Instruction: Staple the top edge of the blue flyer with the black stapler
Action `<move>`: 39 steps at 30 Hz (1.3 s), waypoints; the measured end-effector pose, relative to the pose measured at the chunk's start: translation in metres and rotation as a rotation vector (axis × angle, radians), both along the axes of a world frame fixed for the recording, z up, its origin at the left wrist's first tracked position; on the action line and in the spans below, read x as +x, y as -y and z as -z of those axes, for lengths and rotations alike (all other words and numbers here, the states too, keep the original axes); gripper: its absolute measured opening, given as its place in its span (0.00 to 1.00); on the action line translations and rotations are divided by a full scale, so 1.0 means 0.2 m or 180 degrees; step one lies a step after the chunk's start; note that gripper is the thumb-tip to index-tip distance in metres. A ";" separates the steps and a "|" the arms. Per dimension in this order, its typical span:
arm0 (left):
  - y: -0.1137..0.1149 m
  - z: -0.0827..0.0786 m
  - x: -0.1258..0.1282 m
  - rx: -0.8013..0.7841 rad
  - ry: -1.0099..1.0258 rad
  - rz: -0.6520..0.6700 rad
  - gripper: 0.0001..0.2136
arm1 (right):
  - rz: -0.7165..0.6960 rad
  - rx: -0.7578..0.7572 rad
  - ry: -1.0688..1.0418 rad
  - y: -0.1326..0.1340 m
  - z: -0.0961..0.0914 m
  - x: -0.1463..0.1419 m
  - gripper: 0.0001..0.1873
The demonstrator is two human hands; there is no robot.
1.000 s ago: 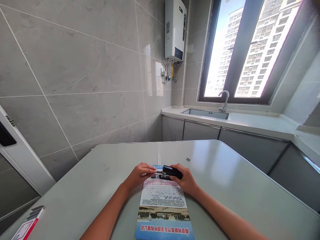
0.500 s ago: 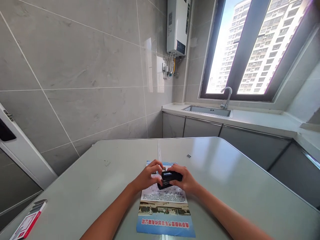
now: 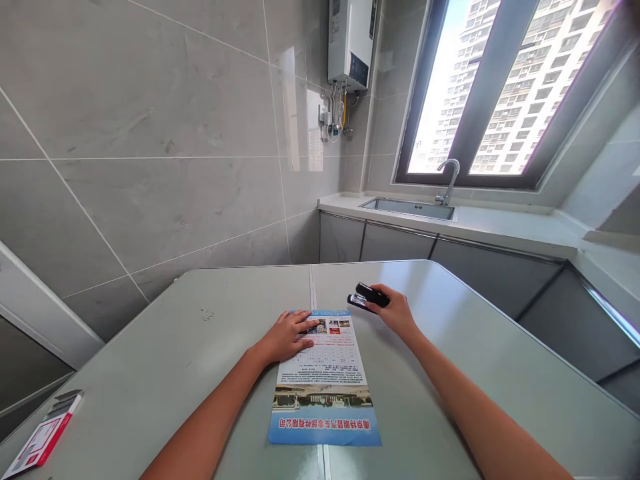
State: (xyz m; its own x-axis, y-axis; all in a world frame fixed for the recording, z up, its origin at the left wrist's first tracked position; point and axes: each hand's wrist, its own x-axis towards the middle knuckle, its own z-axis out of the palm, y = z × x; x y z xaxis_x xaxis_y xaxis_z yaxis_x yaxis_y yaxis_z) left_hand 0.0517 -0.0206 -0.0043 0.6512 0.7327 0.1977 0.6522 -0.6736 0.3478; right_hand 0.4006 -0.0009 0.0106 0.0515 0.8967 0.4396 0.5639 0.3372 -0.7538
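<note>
Stapler (image 3: pixel 370 296) is filling my right grip (image 3: pixel 395 311), one o'clock from leaflet (image 3: pixel 324 371); spread left hand (image 3: pixel 287 337), perhaps pressing lightly, is risking paper slippage.

A rectangular white-and-red package (image 3: pixel 45 433) lay at the left edge of the pale grey worktop (image 3: pixel 140 373). A wall of glossy grey tiles (image 3: pixel 165 133) stood beyond the worktop's left side. A white box-shaped water heater (image 3: pixel 350 47) was mounted near the corner, with thin pipes (image 3: pixel 344 110) beneath. A dark-framed window (image 3: pixel 487 87) stood above a white counter (image 3: pixel 515 223), which housed a rectangular steel sink (image 3: pixel 407 208) and a curved chrome tap (image 3: pixel 451 179).
</note>
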 end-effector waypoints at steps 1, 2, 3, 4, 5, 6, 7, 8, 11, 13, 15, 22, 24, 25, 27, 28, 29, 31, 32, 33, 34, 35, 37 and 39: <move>0.00 0.01 0.00 0.0003 -0.0020 0.0013 0.24 | 0.0051 -0.0063 0.0059 -0.02 0.01 0.04 0.19; 0.00 0.01 0.00 0.0029 -0.0004 0.0009 0.23 | 0.0051 -0.0129 0.0128 -0.04 0.02 0.08 0.19; 0.00 0.01 0.00 0.0072 0.0022 -0.0014 0.24 | 0.0011 -0.0202 0.0211 -0.05 0.03 0.11 0.19; 0.00 0.01 0.00 0.0109 0.0040 -0.0050 0.25 | -0.0047 -0.0279 0.0300 -0.06 0.03 0.13 0.19; 0.00 0.01 -0.01 0.0119 0.0042 -0.0089 0.26 | -0.0119 -0.0353 0.0392 -0.07 0.04 0.14 0.18; 0.00 0.01 -0.01 0.0091 0.0027 -0.0122 0.28 | -0.0200 -0.0425 0.0479 -0.07 0.04 0.15 0.18; 0.00 0.00 -0.01 0.0032 -0.0002 -0.0140 0.29 | -0.0285 -0.0485 0.0549 -0.07 0.04 0.15 0.18; 0.00 0.00 -0.01 -0.0040 -0.0036 -0.0141 0.29 | -0.0393 -0.0535 0.0601 -0.06 0.04 0.15 0.18; 0.01 -0.02 -0.01 -0.0141 -0.0072 -0.0136 0.28 | -0.0935 -0.0680 0.0688 -0.04 0.02 0.13 0.18; 0.02 -0.03 -0.01 -0.0096 -0.0033 -0.0168 0.28 | -0.1230 -0.0752 0.0728 -0.02 0.01 0.12 0.18; 0.03 -0.04 -0.01 -0.0040 0.0006 -0.0196 0.29 | -0.1358 -0.0760 0.0772 -0.01 0.01 0.10 0.18; 0.03 -0.04 -0.01 -0.0042 0.0034 -0.0065 0.30 | -0.1350 -0.0393 0.1030 0.02 0.02 0.02 0.20; 0.03 -0.03 -0.01 -0.0048 0.0052 -0.0070 0.29 | -0.1428 -0.0176 0.1121 0.03 0.02 0.00 0.25; 0.03 -0.03 -0.01 -0.0051 0.0053 -0.0071 0.30 | -0.1477 -0.0097 0.1162 0.03 0.03 -0.01 0.26; 0.03 -0.03 -0.01 -0.0057 0.0035 -0.0061 0.30 | -0.1478 0.0004 0.1250 0.03 0.04 -0.03 0.26; 0.03 -0.03 -0.01 -0.0060 0.0015 -0.0055 0.30 | -0.1432 0.0037 0.1307 0.03 0.04 -0.04 0.25; 0.03 -0.03 -0.01 -0.0062 -0.0012 -0.0054 0.30 | -0.1378 0.0060 0.1367 0.03 0.05 -0.05 0.25; 0.03 -0.03 -0.01 -0.0062 -0.0064 -0.0070 0.30 | -0.1292 0.0080 0.1476 0.04 0.05 -0.07 0.25; 0.03 -0.03 -0.01 -0.0063 -0.0083 -0.0078 0.29 | -0.1268 0.0073 0.1532 0.04 0.05 -0.08 0.25; 0.03 -0.03 -0.01 -0.0064 -0.0089 -0.0082 0.29 | -0.1246 0.0059 0.1589 0.05 0.05 -0.09 0.25; 0.03 -0.03 -0.01 -0.0061 -0.0081 -0.0082 0.29 | -0.1220 0.0043 0.1645 0.05 0.05 -0.10 0.25; 0.03 -0.03 -0.01 -0.0056 -0.0063 -0.0079 0.28 | -0.1187 0.0031 0.1697 0.06 0.04 -0.11 0.25; 0.03 -0.03 -0.01 -0.0043 -0.0023 -0.0060 0.28 | -0.1129 0.0006 0.1799 0.06 0.03 -0.13 0.25; 0.03 -0.03 -0.01 -0.0042 -0.0007 -0.0050 0.27 | -0.1091 -0.0020 0.1876 0.07 0.02 -0.14 0.25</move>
